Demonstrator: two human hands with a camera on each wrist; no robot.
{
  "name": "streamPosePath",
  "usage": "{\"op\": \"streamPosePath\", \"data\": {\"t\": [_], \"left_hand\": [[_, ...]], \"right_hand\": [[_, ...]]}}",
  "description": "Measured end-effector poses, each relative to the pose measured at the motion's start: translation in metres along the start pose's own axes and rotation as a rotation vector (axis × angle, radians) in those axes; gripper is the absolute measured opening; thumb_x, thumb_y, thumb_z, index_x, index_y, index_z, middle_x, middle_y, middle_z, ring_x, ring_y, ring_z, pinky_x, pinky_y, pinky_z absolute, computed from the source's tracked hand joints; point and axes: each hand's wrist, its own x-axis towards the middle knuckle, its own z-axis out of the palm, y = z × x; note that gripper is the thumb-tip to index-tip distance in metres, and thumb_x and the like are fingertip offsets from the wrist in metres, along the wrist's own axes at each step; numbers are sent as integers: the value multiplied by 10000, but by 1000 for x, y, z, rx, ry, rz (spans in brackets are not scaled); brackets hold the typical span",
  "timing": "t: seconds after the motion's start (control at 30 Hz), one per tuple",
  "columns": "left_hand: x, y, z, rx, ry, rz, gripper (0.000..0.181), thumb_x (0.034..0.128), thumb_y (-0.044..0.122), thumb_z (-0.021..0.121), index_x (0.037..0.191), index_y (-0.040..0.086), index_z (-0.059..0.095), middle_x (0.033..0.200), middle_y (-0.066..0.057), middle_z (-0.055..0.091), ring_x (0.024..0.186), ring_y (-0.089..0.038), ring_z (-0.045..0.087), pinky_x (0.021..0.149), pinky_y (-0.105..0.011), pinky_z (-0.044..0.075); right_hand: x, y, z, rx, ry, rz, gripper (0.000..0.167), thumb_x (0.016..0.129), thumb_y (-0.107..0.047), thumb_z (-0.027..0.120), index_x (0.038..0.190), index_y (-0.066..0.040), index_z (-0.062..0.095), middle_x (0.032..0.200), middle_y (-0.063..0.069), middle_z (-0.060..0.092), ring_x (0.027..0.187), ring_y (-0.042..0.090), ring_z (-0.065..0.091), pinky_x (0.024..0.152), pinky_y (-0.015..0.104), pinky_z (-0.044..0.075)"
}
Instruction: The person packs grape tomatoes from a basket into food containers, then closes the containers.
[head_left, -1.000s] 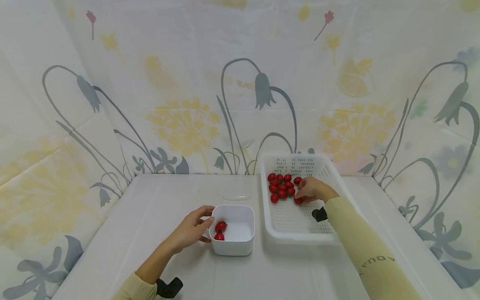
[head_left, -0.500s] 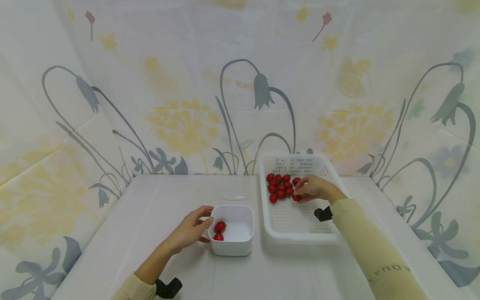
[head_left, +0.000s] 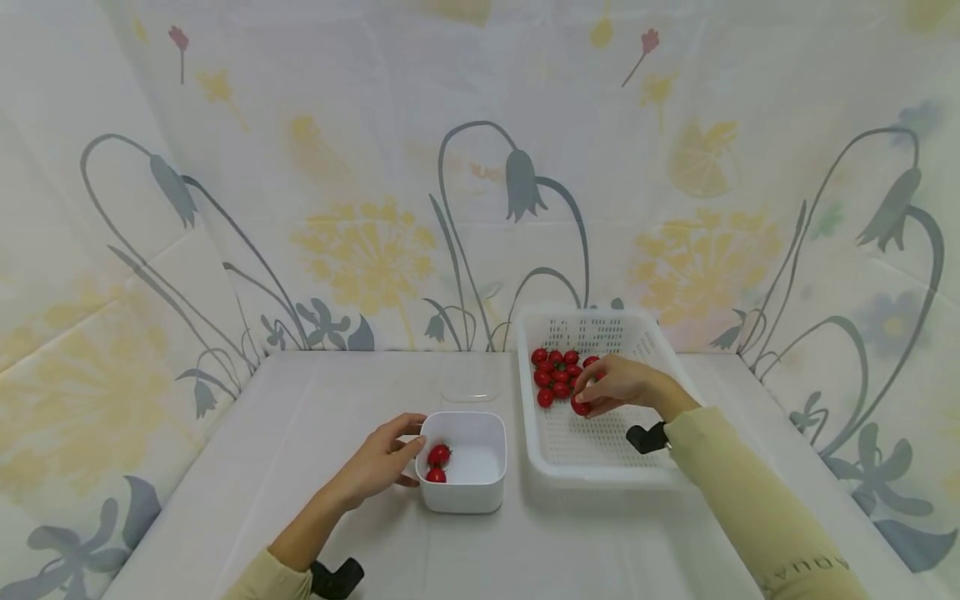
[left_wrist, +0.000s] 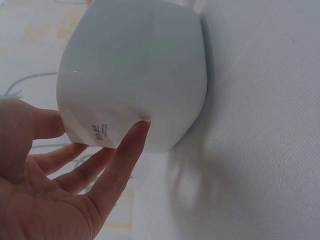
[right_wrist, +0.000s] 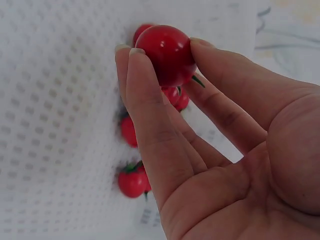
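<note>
My right hand (head_left: pixel 618 387) is over the white perforated basket (head_left: pixel 592 477), pinching a cherry tomato (right_wrist: pixel 167 55) between thumb and fingertips. A green stem sticks out of that tomato. Beside the hand, several more cherry tomatoes (head_left: pixel 560 377) lie in the basket's far left part; the hand hides some of them. To the left stands a small white square box (head_left: pixel 465 497) with two cherry tomatoes (head_left: pixel 439 454) inside. My left hand (head_left: pixel 382 458) rests against the box's left side, fingers fairly straight, touching its wall (left_wrist: pixel 130 70).
Behind the small box lies a clear, flat, lid-like piece (head_left: pixel 469 392) on the white tabletop (head_left: pixel 337 383). A flower-printed cloth (head_left: pixel 360 167) hangs at the back and sides. A black mount (head_left: pixel 337 577) sits at the left wrist, another (head_left: pixel 647 438) at the right.
The right hand has drawn a cherry tomato slightly left and toward me, away from the others. The left hand stays against the small box.
</note>
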Motion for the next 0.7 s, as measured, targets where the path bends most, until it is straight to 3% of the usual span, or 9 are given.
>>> {"op": "streamPosePath", "data": {"t": [0.27, 0.47, 0.7], "left_hand": [[3, -2, 1, 8, 25, -11, 382, 1059, 140, 546, 1436, 81, 518, 1444, -234, 517, 1151, -368, 627, 692, -420, 647], [2, -3, 1, 9, 22, -8, 379, 1060, 138, 543, 1433, 75, 517, 1440, -239, 517, 1154, -375, 629, 686, -421, 647], [2, -2, 2, 9, 21, -10, 379, 1060, 138, 543, 1433, 71, 516, 1439, -243, 517, 1152, -377, 629, 685, -423, 647]], "right_hand": [[-3, -16, 17, -19, -98, -69, 226, 946, -2, 673, 1118, 141, 636, 1010, 207, 698, 850, 260, 742, 934, 530, 572], [-6, -26, 26, -54, -133, -76, 207, 953, -10, 666, 1116, 119, 654, 1038, 198, 701, 910, 341, 749, 941, 533, 569], [-8, -35, 34, -89, -165, -105, 192, 943, -26, 685, 1093, 93, 677, 1034, 182, 717, 887, 317, 747, 912, 508, 594]]}}
